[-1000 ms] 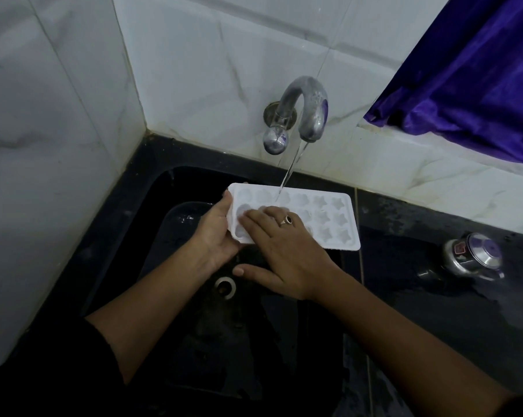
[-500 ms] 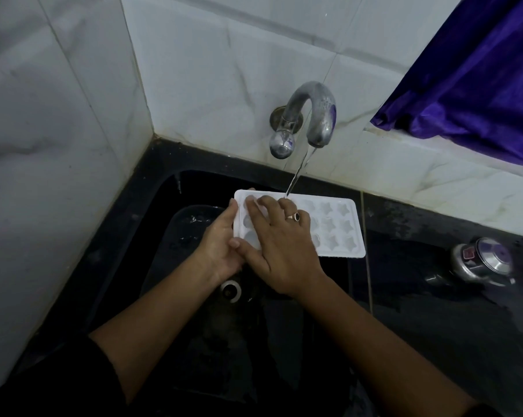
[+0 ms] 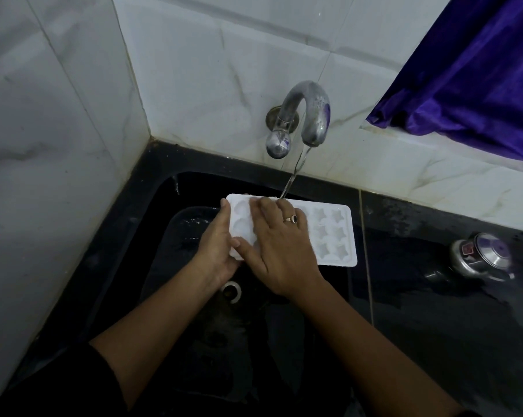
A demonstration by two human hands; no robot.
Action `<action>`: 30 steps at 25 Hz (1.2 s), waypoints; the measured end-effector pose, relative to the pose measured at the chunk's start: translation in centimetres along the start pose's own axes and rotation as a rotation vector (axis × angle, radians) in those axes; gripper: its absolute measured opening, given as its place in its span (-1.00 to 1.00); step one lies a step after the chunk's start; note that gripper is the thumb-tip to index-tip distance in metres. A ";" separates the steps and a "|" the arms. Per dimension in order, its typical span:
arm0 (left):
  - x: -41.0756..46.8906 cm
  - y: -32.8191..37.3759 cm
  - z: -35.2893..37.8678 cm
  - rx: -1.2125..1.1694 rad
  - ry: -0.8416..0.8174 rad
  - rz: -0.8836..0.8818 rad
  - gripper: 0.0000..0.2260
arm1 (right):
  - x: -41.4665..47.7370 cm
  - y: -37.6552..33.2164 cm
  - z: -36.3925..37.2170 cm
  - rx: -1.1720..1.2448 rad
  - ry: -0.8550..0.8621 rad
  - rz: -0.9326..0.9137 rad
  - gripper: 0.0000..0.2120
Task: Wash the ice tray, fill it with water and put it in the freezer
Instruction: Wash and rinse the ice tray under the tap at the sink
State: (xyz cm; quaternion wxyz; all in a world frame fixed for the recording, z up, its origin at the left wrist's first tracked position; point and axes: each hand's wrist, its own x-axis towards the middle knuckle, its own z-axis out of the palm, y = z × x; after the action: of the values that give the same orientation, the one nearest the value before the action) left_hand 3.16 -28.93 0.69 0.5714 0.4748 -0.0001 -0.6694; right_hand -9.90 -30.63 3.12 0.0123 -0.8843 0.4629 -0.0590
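Curved tap (image 3: pixel 309 115) overhanging the sink's (image 3: pixel 158 206) far edge, tiled walls (image 3: pixel 58 145) closing left and back, open basin beneath the ice tray (image 3: pixel 332 233), metal container (image 3: pixel 479 257) on the desk (image 3: pixel 434 326) at right.

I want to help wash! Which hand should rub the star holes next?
The right hand. It lies flat on the ice tray, beside the star cups, likely free to slide over. The left hand grips the tray's left end, holding it under the running tap.
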 end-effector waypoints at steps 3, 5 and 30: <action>0.4 0.1 -1.0 -0.012 -0.031 0.007 -0.45 | -1.1 2.0 0.3 -0.045 0.011 0.083 -0.20; 0.3 -0.4 -1.2 -0.002 -0.022 0.012 -0.47 | -1.1 1.3 0.4 -0.025 -0.009 0.105 -0.19; 0.1 0.8 -6.0 -0.036 0.012 0.109 -0.45 | -0.7 3.8 1.6 -0.010 0.077 0.249 -0.26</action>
State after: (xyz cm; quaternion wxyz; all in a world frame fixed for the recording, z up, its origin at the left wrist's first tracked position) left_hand 7.58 -26.02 -2.24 0.6153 0.4680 -0.0105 -0.6342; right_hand -13.18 -32.27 1.13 -0.0028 -0.8171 0.5696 -0.0887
